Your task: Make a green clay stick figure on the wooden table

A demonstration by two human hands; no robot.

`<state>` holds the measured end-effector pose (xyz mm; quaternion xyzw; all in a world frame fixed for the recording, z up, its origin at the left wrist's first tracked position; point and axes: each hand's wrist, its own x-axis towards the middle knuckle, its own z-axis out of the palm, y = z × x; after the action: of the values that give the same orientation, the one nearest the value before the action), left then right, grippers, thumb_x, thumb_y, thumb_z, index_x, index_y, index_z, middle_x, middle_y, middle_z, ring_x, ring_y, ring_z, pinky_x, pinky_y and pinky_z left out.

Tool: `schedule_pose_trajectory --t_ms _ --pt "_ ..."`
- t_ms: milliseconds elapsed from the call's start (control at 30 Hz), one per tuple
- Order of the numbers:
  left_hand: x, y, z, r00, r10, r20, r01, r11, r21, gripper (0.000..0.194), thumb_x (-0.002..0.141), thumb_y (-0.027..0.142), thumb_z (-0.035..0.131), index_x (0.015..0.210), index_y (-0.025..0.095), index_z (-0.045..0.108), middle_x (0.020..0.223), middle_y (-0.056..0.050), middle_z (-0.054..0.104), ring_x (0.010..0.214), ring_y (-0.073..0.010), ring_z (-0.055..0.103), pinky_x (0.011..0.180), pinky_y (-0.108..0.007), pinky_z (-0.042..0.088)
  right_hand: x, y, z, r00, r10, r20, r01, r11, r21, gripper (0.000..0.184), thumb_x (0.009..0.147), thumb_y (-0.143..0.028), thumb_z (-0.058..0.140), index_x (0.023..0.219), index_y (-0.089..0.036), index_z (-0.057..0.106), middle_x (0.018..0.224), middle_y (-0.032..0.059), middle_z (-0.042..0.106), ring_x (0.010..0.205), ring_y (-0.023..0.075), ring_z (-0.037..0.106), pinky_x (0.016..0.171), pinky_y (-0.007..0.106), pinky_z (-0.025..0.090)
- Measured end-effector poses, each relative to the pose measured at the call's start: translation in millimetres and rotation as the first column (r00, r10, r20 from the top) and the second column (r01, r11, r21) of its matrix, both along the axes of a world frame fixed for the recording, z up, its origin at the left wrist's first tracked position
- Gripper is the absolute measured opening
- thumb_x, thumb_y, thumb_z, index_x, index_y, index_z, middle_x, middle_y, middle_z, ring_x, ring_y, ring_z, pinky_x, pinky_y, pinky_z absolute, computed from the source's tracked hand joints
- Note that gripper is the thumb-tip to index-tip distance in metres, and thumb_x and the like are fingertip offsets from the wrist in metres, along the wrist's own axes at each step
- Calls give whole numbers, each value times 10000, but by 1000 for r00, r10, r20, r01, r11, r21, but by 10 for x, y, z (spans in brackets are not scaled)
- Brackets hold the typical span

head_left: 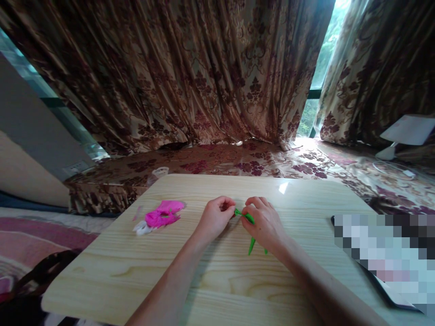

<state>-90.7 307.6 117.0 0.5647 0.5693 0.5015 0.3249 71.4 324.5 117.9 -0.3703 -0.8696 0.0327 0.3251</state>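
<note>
Over the middle of the table (142, 271), both hands meet at a thin, bright green piece (250, 218) of soft-looking material, perhaps paper or plastic; I cannot tell which. My left hand (215, 218) is closed, thumb and fingertips pinching its narrow, twisted end. The thicker part sits in the closed fingers of my right hand (267, 222), which cover much of it. Two green ends hang out below that palm towards the tabletop. To the left lies a crumpled bright pink piece (163, 214), with a small white item (142, 228) touching its near end.
A clear plastic cup-like container (159, 173) stands by the table's far left corner. On the right lies a dark-edged flat device (390, 294), its face blurred out. Beyond are patterned curtains (204, 81) and a white lamp (408, 130) on a covered ledge.
</note>
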Motion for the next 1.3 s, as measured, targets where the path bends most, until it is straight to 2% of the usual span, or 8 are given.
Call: schedule_pose_trajectory --t_ms 167,400,533,767,1033,1300 --pt "12 7 -10 999 -18 35 18 1000 -8 128 678 223 572 773 140 598 694 -9 601 639 -112 555 624 -233 442 -12 -17 40 998 -1 -55 1 1000 -1 148 759 -200 591 906 -213 604 971 62 561 938 226 473 799 362 408" --pt "44 -29 48 984 -96 150 102 994 -35 209 702 304 583 835 143 598 732 -15 602 650 -110 552 613 -233 440 -30 6 34 996 29 -86 -28 1000 6 109 765 -154 569 848 -209 613 961 57 564 925 218 476 792 354 423" --pt "51 -33 34 971 -146 190 157 987 -44 297 655 230 625 937 159 567 727 2 584 661 -104 551 627 -231 438 -24 13 30 994 40 -104 -39 999 11 107 779 -150 554 848 -203 615 953 59 562 921 213 475 793 348 428" --pt "33 -2 -37 980 -91 177 101 994 -50 313 632 186 601 939 156 550 648 20 566 541 -90 528 542 -217 418 -25 3 31 994 50 -98 -48 999 22 105 782 -157 554 839 -214 621 946 56 567 913 209 483 785 347 433" --pt "11 0 -33 982 -89 164 96 995 -35 296 633 160 566 929 162 549 636 33 560 547 -87 539 551 -211 417 -14 3 33 994 43 -100 -41 999 15 114 777 -138 546 831 -211 615 933 54 567 907 208 487 787 339 430" --pt "20 -9 9 972 -82 221 104 991 -89 302 616 181 589 916 156 558 631 26 564 553 -94 542 563 -222 422 -9 -18 61 990 55 -126 -55 998 8 144 765 -172 576 899 -217 603 946 60 566 921 222 488 793 360 435"
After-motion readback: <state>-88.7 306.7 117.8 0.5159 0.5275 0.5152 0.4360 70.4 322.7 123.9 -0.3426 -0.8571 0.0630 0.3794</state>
